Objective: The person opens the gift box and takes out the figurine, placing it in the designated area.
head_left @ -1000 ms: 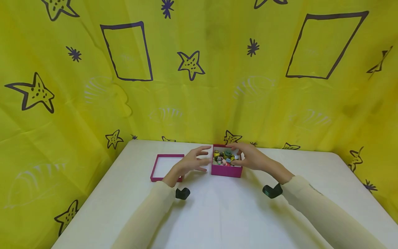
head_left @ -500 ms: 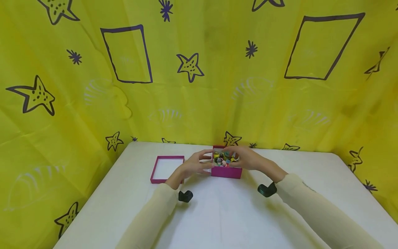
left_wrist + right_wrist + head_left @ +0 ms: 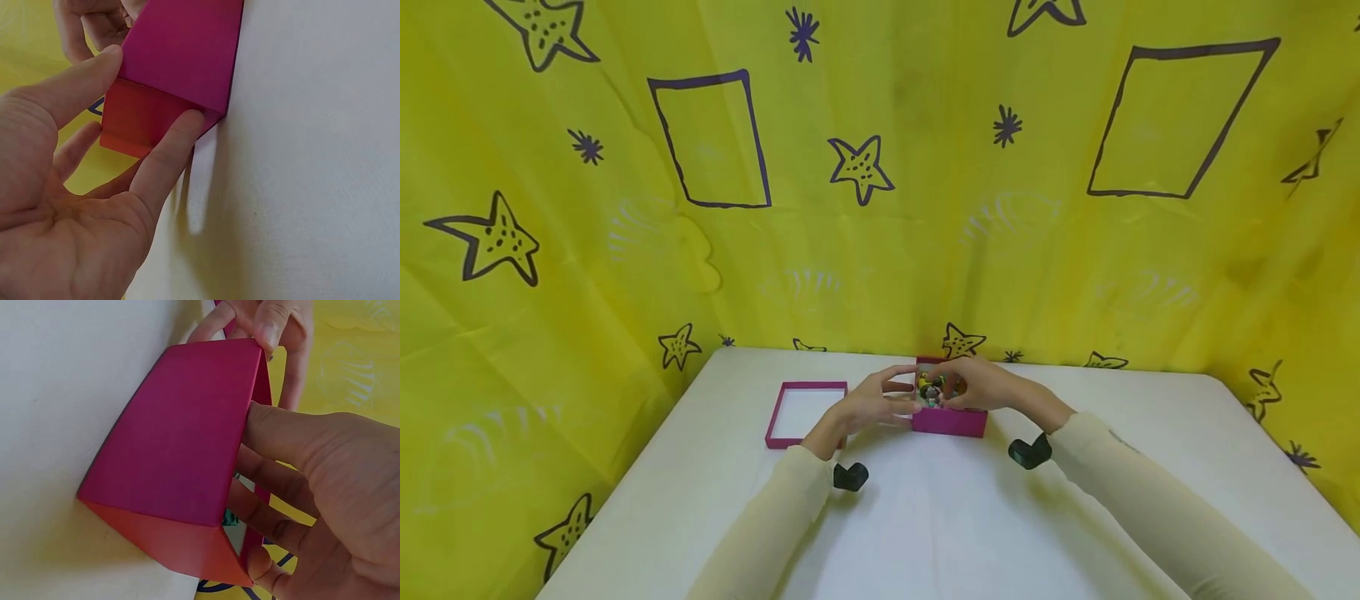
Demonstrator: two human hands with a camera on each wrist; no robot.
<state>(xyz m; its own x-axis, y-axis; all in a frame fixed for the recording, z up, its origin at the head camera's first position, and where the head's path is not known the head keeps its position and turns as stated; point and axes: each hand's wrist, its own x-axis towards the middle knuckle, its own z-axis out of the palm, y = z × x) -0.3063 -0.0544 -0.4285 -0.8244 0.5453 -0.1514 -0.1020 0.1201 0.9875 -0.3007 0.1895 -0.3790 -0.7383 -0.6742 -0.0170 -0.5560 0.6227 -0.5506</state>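
Note:
A magenta box (image 3: 950, 422) of small colourful toy figures (image 3: 931, 393) stands near the table's back edge. My left hand (image 3: 868, 402) is at its left side; the left wrist view shows the fingers fairly straight, a fingertip touching the box's side (image 3: 134, 115) and the thumb at the top rim. From the right, my right hand (image 3: 985, 385) reaches over the box, covering much of the contents. In the right wrist view its fingers (image 3: 256, 506) dip past the rim, and a green piece (image 3: 230, 517) shows between them. The thumb tip and fingertips are hidden inside, so any grip cannot be seen.
A shallow magenta-rimmed lid (image 3: 812, 385) with a white inside lies left of the box, partly behind the left hand. The white table (image 3: 940, 517) ends at a yellow curtain (image 3: 865, 242) with star drawings. Dark camera mounts (image 3: 850, 477) hang below both wrists.
My right hand has moved left and deeper over the box, hiding more of the toys. The left hand has moved right, up against the box's left side. The head view has tilted slightly.

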